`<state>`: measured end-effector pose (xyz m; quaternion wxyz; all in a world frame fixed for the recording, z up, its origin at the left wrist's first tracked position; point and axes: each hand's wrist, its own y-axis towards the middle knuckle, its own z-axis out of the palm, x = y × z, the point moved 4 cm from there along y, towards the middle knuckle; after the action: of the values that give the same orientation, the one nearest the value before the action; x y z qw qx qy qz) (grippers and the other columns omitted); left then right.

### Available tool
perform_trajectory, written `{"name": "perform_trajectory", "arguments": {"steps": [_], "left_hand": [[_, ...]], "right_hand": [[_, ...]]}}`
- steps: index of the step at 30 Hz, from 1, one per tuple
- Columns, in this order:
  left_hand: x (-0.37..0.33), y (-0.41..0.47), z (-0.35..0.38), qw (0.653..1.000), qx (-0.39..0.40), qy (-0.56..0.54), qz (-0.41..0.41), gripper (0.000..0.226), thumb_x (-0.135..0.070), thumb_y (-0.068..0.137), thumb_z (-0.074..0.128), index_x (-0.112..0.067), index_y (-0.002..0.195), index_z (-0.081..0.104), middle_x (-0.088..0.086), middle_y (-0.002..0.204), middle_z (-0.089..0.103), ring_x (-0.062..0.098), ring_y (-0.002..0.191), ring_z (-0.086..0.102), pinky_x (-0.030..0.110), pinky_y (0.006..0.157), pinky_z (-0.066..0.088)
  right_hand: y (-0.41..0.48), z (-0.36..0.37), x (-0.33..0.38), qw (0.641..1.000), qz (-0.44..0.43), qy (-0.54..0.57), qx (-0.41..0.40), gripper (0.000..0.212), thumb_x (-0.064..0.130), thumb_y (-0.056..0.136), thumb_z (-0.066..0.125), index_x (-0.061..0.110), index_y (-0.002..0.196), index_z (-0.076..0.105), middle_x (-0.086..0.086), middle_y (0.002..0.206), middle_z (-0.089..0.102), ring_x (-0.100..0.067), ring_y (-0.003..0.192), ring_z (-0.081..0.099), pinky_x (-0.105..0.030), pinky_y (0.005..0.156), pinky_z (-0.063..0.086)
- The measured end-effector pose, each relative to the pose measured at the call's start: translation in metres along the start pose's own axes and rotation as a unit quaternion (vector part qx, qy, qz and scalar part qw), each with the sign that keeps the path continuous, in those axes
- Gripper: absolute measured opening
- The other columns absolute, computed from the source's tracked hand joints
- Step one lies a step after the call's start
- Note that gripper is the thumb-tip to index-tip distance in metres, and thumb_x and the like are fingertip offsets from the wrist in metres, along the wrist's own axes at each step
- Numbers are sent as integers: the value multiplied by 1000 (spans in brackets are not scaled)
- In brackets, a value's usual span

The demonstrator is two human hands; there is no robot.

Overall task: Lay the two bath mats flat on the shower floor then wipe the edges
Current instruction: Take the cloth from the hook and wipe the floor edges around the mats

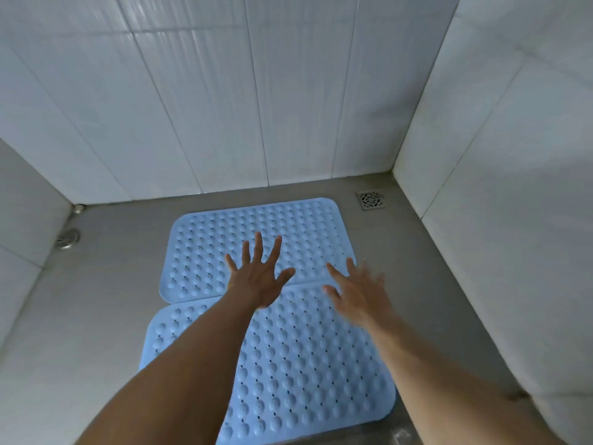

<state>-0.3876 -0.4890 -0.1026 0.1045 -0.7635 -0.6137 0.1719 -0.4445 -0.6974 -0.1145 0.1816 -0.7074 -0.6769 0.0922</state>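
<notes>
both blue bath mats lie flat on the grey shower floor (102,284), far mat (256,220) meeting near mat (305,364) end to end. left hand (256,277) and right hand (359,293) spread wide, holding nothing (right blurred). likely soft, floppy rubber; lift by a corner.

We see a square metal drain grate (371,200) near the far right corner, where the white tiled walls (224,91) meet. At the left lies a round metal fitting (68,239), perhaps a second drain, near a smaller corner knob (78,208).
</notes>
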Motion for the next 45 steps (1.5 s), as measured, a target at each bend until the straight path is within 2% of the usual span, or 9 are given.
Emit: {"name": "perform_trajectory", "arguments": {"steps": [7, 11, 15, 23, 27, 34, 39, 45], "left_hand": [[-36, -37, -216, 998, -48, 0, 43, 71, -68, 96, 11, -40, 152, -24, 5, 162, -26, 31, 151, -17, 63, 119, -2], [-70, -69, -345, 994, -89, 4, 60, 69, -64, 99, 13, -39, 152, -24, 6, 164, -22, 32, 152, -14, 62, 119, 0], [-108, -102, -472, 990, -113, 16, 81, 66, -58, 102, 15, -38, 153, -21, 7, 166, -13, 32, 152, -11, 62, 119, 2], [-181, -154, -661, 982, -146, 24, 115, 63, -57, 103, 19, -38, 157, -7, 6, 167, -3, 30, 153, -5, 59, 121, 4], [-209, -168, -738, 973, -186, 12, 137, 63, -57, 103, 20, -39, 157, -5, 6, 167, 3, 29, 154, -2, 58, 121, 5], [-254, -151, -839, 951, -246, 16, 185, 60, -56, 102, 26, -34, 157, 16, 5, 162, 26, 24, 151, 19, 54, 119, 21], [-284, -116, -893, 936, -254, 18, 242, 58, -56, 102, 27, -33, 156, 22, 0, 158, 36, 23, 143, 36, 46, 115, 33], [-318, -66, -930, 910, -250, 6, 332, 59, -57, 102, 27, -34, 156, 24, 0, 156, 40, 22, 143, 36, 41, 113, 33]], "right_hand": [[-48, -220, 21, 998, -5, 22, -52, 62, 59, 103, 20, 39, 159, 2, -6, 168, 4, -33, 154, -2, -64, 117, 1], [-83, -351, 23, 996, -7, 16, -89, 62, 58, 103, 20, 34, 159, 5, -6, 168, 7, -30, 154, 1, -60, 119, 6], [-125, -474, 18, 994, 0, 42, -101, 68, 58, 103, 21, 31, 160, -4, -8, 168, 0, -29, 154, -2, -55, 121, 6], [-187, -666, -7, 989, 6, 40, -143, 68, 58, 103, 22, 31, 159, -5, -9, 168, 0, -28, 154, 0, -56, 121, 7], [-209, -740, -18, 980, 9, 49, -192, 68, 59, 103, 23, 33, 159, -7, -6, 168, -1, -27, 155, 0, -56, 121, 5], [-214, -833, -50, 968, 54, 56, -240, 68, 57, 103, 26, 32, 159, -4, -8, 168, 2, -25, 155, -1, -56, 121, 7], [-199, -878, -74, 953, 97, 59, -280, 69, 55, 103, 29, 30, 160, -2, -8, 168, 3, -25, 154, 1, -55, 121, 7], [-178, -917, -101, 925, 171, 104, -323, 69, 49, 103, 39, 27, 160, 6, -8, 167, 5, -25, 153, 11, -48, 122, 16]]}}
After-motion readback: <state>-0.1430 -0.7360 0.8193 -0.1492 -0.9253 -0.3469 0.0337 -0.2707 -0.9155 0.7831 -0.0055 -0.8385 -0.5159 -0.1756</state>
